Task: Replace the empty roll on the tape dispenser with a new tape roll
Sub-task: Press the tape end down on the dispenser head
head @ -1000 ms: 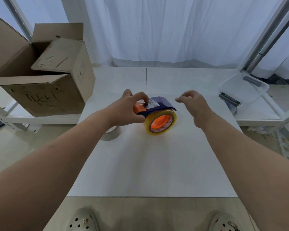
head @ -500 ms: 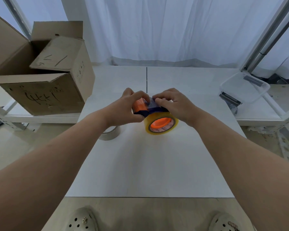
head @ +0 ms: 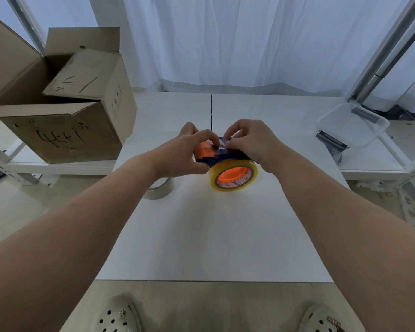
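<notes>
A dark blue and orange tape dispenser [head: 222, 154] stands on the white table [head: 213, 236] with a full yellowish tape roll [head: 234, 177] on its orange hub. My left hand [head: 186, 152] grips the dispenser's orange handle end. My right hand [head: 252, 141] rests on top of the dispenser and pinches the clear tape end against the blue top. An empty whitish roll [head: 159, 189] lies flat on the table just left of the dispenser, partly behind my left forearm.
An open cardboard box [head: 65, 111] stands on a low shelf to the left. A clear plastic container [head: 352, 124] lies on a shelf to the right. White curtains hang behind the table.
My right hand came in from the right and settled on the dispenser's top, then closed its fingers on the tape end. The left hand kept its grip.
</notes>
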The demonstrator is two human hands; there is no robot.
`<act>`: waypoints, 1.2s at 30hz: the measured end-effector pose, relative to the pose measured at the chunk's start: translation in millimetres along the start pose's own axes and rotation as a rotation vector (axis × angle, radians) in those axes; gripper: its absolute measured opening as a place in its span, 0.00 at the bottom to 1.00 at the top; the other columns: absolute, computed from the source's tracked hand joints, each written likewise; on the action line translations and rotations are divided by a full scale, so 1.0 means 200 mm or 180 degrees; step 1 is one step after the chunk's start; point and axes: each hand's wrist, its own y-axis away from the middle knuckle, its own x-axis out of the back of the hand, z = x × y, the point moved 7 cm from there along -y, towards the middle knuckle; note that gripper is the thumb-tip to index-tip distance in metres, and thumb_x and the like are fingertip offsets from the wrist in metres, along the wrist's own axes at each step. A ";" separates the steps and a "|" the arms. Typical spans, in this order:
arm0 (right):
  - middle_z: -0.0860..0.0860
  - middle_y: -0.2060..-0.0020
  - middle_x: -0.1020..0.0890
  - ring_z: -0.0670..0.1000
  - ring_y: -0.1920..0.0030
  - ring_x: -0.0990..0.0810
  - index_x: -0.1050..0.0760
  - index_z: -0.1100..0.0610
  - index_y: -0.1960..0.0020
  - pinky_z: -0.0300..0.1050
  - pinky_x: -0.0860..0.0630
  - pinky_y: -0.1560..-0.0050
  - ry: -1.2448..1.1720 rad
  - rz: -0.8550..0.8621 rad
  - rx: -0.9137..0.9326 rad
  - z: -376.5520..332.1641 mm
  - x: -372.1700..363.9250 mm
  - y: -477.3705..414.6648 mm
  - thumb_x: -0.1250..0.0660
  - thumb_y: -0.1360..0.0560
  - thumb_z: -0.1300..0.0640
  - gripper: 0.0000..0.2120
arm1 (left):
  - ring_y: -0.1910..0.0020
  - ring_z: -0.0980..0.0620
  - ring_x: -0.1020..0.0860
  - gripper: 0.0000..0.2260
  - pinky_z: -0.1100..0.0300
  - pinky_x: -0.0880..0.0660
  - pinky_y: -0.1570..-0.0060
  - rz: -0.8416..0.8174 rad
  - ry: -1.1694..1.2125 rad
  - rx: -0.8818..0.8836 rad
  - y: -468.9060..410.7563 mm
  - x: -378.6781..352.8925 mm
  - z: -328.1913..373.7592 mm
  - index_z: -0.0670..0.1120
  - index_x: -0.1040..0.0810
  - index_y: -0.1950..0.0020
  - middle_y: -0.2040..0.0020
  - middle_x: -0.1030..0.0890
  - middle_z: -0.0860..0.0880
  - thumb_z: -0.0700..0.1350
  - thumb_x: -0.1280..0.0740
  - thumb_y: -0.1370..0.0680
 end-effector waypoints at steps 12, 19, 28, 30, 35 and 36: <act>0.50 0.36 0.35 0.55 0.34 0.37 0.37 0.41 0.29 0.49 0.33 0.36 0.1474 -0.0434 0.0760 0.18 -0.04 0.09 0.33 0.32 0.60 0.35 | 0.54 0.54 0.29 0.19 0.69 0.31 0.60 0.0054 0.0578 0.0305 -0.04 0.01 -0.02 0.56 0.29 0.40 0.41 0.36 0.48 0.41 0.32 0.28; 0.53 0.38 0.31 0.57 0.38 0.29 0.32 0.49 0.33 0.52 0.24 0.45 0.1641 0.0333 0.0996 0.19 -0.03 0.08 0.35 0.29 0.66 0.27 | 0.52 0.50 0.29 0.18 0.68 0.32 0.61 0.0045 0.0720 0.0364 -0.07 0.00 -0.02 0.57 0.29 0.42 0.42 0.35 0.48 0.41 0.32 0.28; 0.51 0.41 0.28 0.54 0.43 0.25 0.30 0.49 0.35 0.47 0.24 0.54 0.1841 0.0498 0.1056 0.17 -0.02 0.06 0.34 0.28 0.62 0.23 | 0.51 0.47 0.27 0.17 0.64 0.30 0.58 0.0110 0.1062 0.0494 -0.07 -0.01 -0.07 0.55 0.29 0.41 0.41 0.32 0.45 0.41 0.34 0.27; 0.51 0.41 0.27 0.53 0.45 0.25 0.30 0.48 0.35 0.45 0.26 0.55 0.1858 0.0436 0.1034 0.17 -0.01 0.06 0.33 0.28 0.60 0.22 | 0.51 0.47 0.25 0.20 0.64 0.29 0.56 0.0211 0.1306 0.0513 -0.06 0.00 -0.08 0.54 0.31 0.36 0.43 0.28 0.45 0.40 0.34 0.27; 0.52 0.45 0.25 0.52 0.53 0.23 0.30 0.51 0.35 0.42 0.27 0.56 0.1628 0.0194 0.0675 0.19 0.00 0.04 0.33 0.27 0.60 0.21 | 0.47 0.48 0.23 0.33 0.57 0.29 0.47 0.0621 0.1493 0.0586 -0.07 0.01 -0.12 0.57 0.45 0.27 0.40 0.27 0.45 0.46 0.30 0.26; 0.53 0.46 0.24 0.52 0.54 0.23 0.30 0.52 0.36 0.42 0.27 0.57 0.1531 0.0158 0.0519 0.21 0.01 0.03 0.33 0.27 0.60 0.21 | 0.44 0.47 0.24 0.34 0.57 0.30 0.48 0.0725 0.1449 0.0599 -0.08 0.01 -0.13 0.56 0.46 0.27 0.38 0.28 0.45 0.49 0.30 0.26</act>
